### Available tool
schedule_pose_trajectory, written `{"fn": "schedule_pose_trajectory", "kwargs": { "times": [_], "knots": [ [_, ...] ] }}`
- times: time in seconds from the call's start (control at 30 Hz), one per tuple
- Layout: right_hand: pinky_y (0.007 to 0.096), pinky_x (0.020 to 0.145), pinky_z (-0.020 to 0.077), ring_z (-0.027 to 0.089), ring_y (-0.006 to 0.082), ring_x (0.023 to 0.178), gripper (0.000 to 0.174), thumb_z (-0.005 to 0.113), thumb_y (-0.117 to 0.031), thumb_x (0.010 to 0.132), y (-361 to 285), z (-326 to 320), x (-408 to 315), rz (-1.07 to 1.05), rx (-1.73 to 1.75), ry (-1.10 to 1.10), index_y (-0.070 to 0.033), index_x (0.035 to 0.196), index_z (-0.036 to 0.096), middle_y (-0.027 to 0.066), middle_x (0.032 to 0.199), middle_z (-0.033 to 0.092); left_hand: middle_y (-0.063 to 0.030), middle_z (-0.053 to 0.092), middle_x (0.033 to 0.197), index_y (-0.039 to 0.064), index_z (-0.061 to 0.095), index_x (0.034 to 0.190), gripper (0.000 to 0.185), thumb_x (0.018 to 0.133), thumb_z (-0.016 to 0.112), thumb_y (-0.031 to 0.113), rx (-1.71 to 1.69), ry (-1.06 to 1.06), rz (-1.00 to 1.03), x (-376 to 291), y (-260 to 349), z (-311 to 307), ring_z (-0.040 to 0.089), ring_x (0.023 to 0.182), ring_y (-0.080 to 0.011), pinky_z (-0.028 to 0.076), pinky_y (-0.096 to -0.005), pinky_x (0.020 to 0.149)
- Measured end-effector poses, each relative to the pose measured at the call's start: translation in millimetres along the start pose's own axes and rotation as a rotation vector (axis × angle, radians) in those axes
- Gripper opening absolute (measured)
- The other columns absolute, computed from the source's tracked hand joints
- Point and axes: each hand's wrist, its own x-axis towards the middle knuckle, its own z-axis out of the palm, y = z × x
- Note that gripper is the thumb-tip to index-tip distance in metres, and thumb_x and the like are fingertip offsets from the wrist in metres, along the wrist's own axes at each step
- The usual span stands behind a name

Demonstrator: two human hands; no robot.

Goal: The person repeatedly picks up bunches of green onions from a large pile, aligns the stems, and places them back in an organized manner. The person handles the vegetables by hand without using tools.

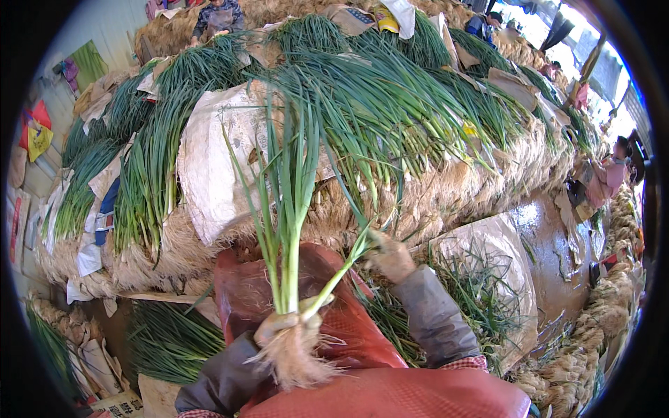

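Observation:
My left hand (277, 326) is closed around the base of a small bunch of green onions (293, 256), held upright in front of my red apron (360, 389). Pale, stringy roots (298, 360) hang below the fingers. One stalk (334, 277) leans away from the bunch to the right. At its leafy upper end, my right hand (391, 256) is pinched on the leaves; its fingertips are partly hidden. Behind the bunch lies a white woven sack (219, 157) on a long heap of green onions (387, 104), their roots facing me.
Loose leaf trimmings (470, 292) lie on a pale sheet (515, 308) at right, beside wet floor (549, 235). More green onions (167, 334) lie at lower left. Root bundles (564, 355) line the right edge. Other people (219, 18) are behind the heap and at far right.

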Motion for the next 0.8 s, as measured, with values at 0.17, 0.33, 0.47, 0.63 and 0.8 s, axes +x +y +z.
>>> {"fn": "schedule_pose_trajectory", "kwargs": {
  "times": [0.17, 0.33, 0.47, 0.63, 0.8],
  "knots": [
    [0.0333, 0.057, 0.0513, 0.061, 0.0199, 0.089, 0.025, 0.056, -0.020, 0.091, 153.5, -112.2, 0.7, -0.001, 0.590, 0.261, -0.004, 0.107, 0.067, 0.0093, 0.103, 0.066, 0.0026, 0.054, 0.074, 0.001, 0.025, 0.144, 0.071, 0.087, 0.063, 0.019, 0.106, -0.281, 0.153, -44.1, 74.5, 23.3, 0.054, 0.062, -0.0085, 0.051, -0.0260, 0.055],
    [0.0322, 0.077, 0.0536, 0.061, 0.0209, 0.101, 0.029, 0.063, -0.007, 0.085, 290.9, -198.8, -63.0, 0.436, -0.907, 0.222, -0.007, 0.114, 0.062, 0.0132, 0.125, 0.058, 0.0028, 0.056, 0.075, 0.004, 0.027, 0.144, 0.068, 0.088, 0.063, 0.018, 0.276, -0.392, 0.380, -63.9, 150.7, 60.4, 0.056, 0.063, -0.0087, 0.052, -0.0265, 0.056],
    [0.0327, 0.072, 0.0530, 0.060, 0.0174, 0.096, 0.060, 0.070, -0.010, 0.085, 75.1, -56.1, -48.7, 0.189, 0.154, 0.170, -0.006, 0.139, 0.043, 0.0131, 0.129, 0.054, 0.0029, 0.057, 0.076, 0.006, 0.029, 0.144, 0.066, 0.088, 0.062, 0.018, 0.347, -0.411, 0.480, -53.6, 171.3, 80.1, 0.057, 0.064, -0.0088, 0.054, -0.0269, 0.058],
    [0.0317, 0.072, 0.0542, 0.061, 0.0149, 0.075, 0.097, 0.077, -0.014, 0.077, -96.1, 72.1, -9.0, -0.420, 0.373, -0.426, -0.001, 0.149, 0.014, 0.0225, 0.147, 0.032, -0.0021, 0.057, 0.087, 0.012, 0.038, 0.137, 0.055, 0.087, 0.060, 0.011, 0.186, -0.370, 0.385, 9.3, 124.5, 60.0, 0.063, 0.075, -0.0148, 0.056, -0.0285, 0.062],
    [0.0235, 0.047, 0.0385, 0.050, 0.0095, 0.056, 0.042, 0.066, -0.030, 0.088, -86.1, 62.4, -18.1, 0.197, 0.221, -0.877, -0.005, 0.121, 0.057, 0.0082, 0.086, 0.064, -0.0064, 0.049, 0.098, 0.006, 0.046, 0.118, 0.039, 0.082, 0.061, 0.010, -0.061, -0.197, 0.362, 18.0, 82.9, 3.8, 0.055, 0.085, -0.0208, 0.052, -0.0381, 0.073]
  ]
}}
